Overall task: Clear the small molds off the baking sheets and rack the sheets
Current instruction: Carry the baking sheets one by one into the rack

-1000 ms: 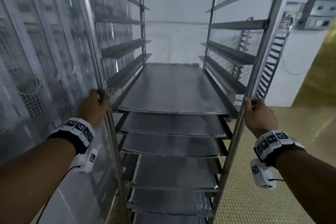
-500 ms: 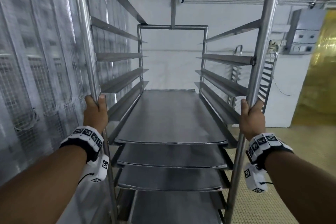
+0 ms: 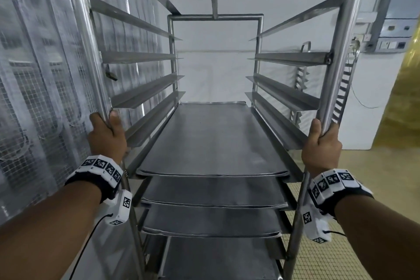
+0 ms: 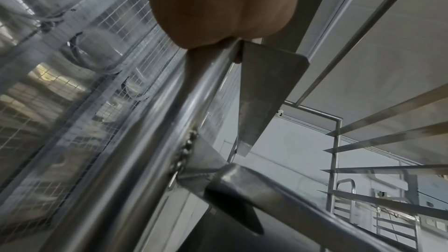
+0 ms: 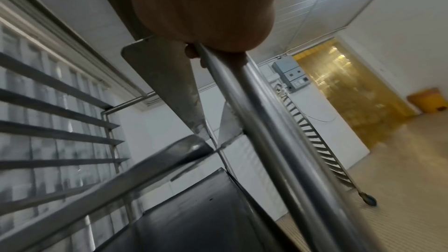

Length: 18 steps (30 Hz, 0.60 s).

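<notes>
A tall steel rack (image 3: 216, 16) stands straight ahead of me. Several bare grey baking sheets (image 3: 211, 141) lie stacked in its lower slots; the upper slots hold nothing. No small molds show in any view. My left hand (image 3: 105, 130) grips the rack's front left post (image 3: 91, 52), fingers curled round it, and the left wrist view shows that post (image 4: 155, 141) running under my left hand (image 4: 218, 7). My right hand (image 3: 322, 143) grips the front right post (image 3: 341, 52), which in the right wrist view (image 5: 261, 122) passes under my right hand (image 5: 206, 7).
A wire-mesh wall behind clear plastic strips (image 3: 34, 98) runs close along the left. A white wall (image 3: 216, 70) lies beyond the rack. A second empty rack (image 3: 345, 88) stands at the right, with a yellow strip curtain (image 3: 404, 102) and tiled floor (image 3: 375, 166) further right.
My view has tilted upward, showing more of the rack's upper rails and top frame. Both hands have kept their grip on the front posts, and the rack has come nearer to the far wall.
</notes>
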Available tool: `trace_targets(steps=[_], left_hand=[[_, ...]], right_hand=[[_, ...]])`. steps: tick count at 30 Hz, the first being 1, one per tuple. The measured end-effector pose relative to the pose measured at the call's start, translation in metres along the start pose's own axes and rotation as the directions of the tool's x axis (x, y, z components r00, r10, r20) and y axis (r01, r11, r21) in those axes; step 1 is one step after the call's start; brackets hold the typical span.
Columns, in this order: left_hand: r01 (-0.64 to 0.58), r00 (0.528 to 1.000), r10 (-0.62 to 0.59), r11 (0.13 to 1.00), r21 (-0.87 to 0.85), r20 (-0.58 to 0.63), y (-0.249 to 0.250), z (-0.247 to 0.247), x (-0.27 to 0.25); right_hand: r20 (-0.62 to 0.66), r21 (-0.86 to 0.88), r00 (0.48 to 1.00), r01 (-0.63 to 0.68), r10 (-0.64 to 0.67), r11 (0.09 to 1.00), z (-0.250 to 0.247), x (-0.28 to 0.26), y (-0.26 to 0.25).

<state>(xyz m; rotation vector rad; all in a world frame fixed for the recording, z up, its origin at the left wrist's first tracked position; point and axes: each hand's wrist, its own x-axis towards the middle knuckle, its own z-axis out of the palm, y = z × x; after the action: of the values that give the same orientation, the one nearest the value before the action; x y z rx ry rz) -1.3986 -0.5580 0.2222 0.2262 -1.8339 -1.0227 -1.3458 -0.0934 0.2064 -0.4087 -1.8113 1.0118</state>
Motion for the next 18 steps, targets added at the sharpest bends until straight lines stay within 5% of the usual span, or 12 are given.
trace_targets(steps=[18], left_hand=[[-0.042,0.999,0.043,0.996,-0.073,0.007,-0.022,0.085,0.037]], right_hand=[[-0.024,0.045,1.0,-0.005,0.007,0.999,0.074,0.047,0.017]])
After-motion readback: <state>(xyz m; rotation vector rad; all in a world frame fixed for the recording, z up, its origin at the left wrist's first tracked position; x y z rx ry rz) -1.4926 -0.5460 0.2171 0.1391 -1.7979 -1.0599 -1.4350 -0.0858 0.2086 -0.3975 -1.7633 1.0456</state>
